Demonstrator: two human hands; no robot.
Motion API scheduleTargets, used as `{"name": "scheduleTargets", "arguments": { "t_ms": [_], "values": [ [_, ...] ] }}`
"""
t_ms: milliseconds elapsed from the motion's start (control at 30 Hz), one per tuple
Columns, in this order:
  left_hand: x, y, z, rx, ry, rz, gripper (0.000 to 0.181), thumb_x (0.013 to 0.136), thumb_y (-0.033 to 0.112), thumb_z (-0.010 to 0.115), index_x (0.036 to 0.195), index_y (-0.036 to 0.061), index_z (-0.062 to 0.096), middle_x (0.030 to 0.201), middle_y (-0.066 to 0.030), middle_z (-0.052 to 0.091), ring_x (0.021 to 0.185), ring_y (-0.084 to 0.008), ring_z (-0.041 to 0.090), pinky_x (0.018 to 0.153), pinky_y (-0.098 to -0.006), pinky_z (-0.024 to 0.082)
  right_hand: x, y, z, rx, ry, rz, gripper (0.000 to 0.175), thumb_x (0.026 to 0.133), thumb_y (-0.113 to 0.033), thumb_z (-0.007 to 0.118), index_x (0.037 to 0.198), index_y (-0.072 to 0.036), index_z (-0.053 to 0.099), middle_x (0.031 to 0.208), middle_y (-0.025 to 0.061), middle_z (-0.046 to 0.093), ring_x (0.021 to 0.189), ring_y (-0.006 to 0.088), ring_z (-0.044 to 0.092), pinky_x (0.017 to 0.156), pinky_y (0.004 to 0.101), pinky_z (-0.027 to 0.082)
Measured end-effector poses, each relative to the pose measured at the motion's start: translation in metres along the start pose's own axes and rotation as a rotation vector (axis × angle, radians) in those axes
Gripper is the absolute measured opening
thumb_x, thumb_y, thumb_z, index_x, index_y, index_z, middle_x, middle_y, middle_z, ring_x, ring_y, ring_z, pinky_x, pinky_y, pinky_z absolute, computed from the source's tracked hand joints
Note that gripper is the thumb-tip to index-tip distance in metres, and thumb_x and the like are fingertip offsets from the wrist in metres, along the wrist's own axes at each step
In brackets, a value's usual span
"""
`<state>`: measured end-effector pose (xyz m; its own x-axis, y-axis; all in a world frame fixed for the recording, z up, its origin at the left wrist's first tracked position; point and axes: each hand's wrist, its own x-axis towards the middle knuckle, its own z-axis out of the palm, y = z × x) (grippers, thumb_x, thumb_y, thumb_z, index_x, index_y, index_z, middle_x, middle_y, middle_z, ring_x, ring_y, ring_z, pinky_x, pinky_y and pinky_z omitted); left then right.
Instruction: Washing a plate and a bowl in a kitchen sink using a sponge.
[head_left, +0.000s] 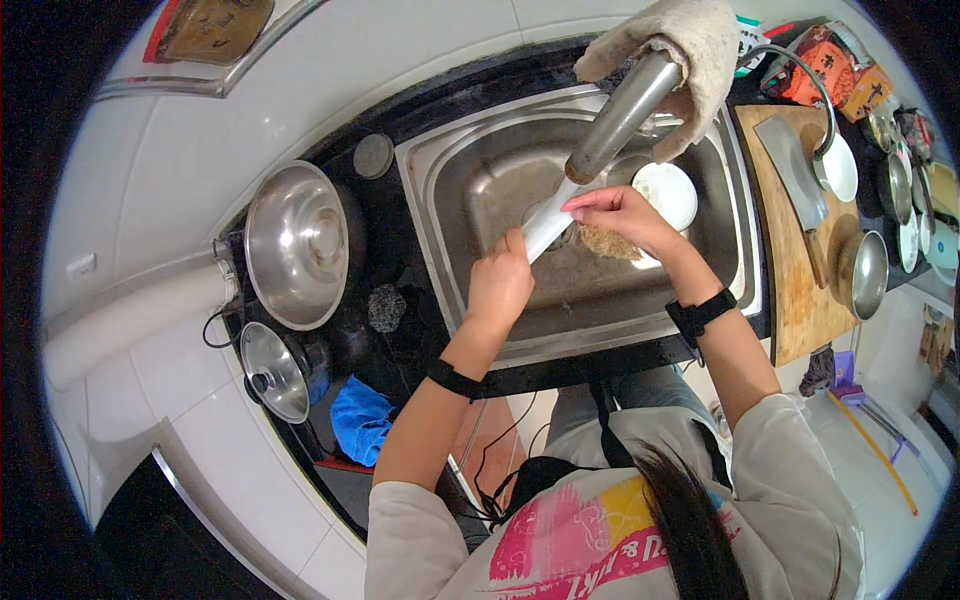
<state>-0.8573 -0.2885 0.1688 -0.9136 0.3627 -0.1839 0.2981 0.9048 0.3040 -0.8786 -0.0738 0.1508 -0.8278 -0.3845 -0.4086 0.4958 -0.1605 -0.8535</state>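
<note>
My left hand (501, 281) is closed around the lower end of a smooth, white, elongated object (547, 225), tilted over the sink. Thumb and fingertips of my right hand (604, 210) pinch its upper right edge, just under the end of the metal faucet spout (626, 112). Whether water is running over it I cannot tell. A tan scrubbing pad (609, 241) lies in the steel sink (480, 187) below my right hand, beside a white dish (666, 196). The drain is partly hidden behind the white object.
Left of the sink stand a steel basin (296, 244), a glass-lidded pot (274, 373) and a blue cloth (361, 421). On the right, a wooden cutting board (795, 322) holds a cleaver (791, 169), a white bowl (836, 169) and a metal bowl (866, 275). A cloth (705, 52) drapes over the faucet.
</note>
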Motion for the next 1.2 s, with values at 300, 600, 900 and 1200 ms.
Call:
{"name": "scheduleTargets", "arguments": {
  "t_ms": [300, 600, 900, 1200],
  "values": [
    [0.0009, 0.0009, 0.0004, 0.023, -0.001, 0.006, 0.031, 0.07, 0.001, 0.054, 0.1, -0.0004, 0.049, 0.085, -0.0201, 0.06, 0.072, -0.0356, 0.062, 0.064, -0.0421, 0.051, 0.0025, 0.0, 0.0, -0.004, 0.003, -0.01, 0.023, 0.079, -0.012, 0.065, 0.099, -0.001, 0.065, 0.092, 0.005, 0.065, 0.083, 0.0089, 0.058, 0.076, 0.0221, 0.046],
    [-0.0003, 0.0002, 0.0021, 0.011, 0.011, 0.009, 0.032, 0.07, 0.001, 0.055, 0.101, -0.0003, 0.048, 0.086, -0.0202, 0.06, 0.072, -0.0354, 0.062, 0.064, -0.0423, 0.051, 0.0024, -0.0019, -0.0024, 0.018, -0.028, 0.036, 0.022, 0.079, -0.01, 0.064, 0.099, 0.0, 0.065, 0.093, 0.0068, 0.065, 0.083, 0.0113, 0.06, 0.078, 0.0225, 0.046],
    [0.0009, -0.0011, 0.002, 0.011, 0.011, 0.012, 0.034, 0.069, 0.001, 0.056, 0.102, -0.0009, 0.048, 0.087, -0.0209, 0.059, 0.072, -0.0356, 0.062, 0.064, -0.0422, 0.051, 0.0044, -0.0033, -0.0011, 0.022, -0.045, 0.014, 0.024, 0.079, -0.01, 0.063, 0.101, 0.001, 0.063, 0.092, 0.0072, 0.065, 0.082, 0.0118, 0.06, 0.077, 0.0237, 0.048],
    [0.0003, -0.001, 0.0007, 0.005, 0.027, 0.027, 0.034, 0.069, 0.0, 0.055, 0.102, -0.0013, 0.048, 0.087, -0.0208, 0.059, 0.071, -0.0356, 0.062, 0.064, -0.0424, 0.051, 0.0071, 0.001, -0.0044, 0.119, -0.068, 0.032, 0.021, 0.08, -0.009, 0.063, 0.099, 0.001, 0.064, 0.09, 0.0056, 0.065, 0.082, 0.0112, 0.06, 0.075, 0.023, 0.047]
  ]
}}
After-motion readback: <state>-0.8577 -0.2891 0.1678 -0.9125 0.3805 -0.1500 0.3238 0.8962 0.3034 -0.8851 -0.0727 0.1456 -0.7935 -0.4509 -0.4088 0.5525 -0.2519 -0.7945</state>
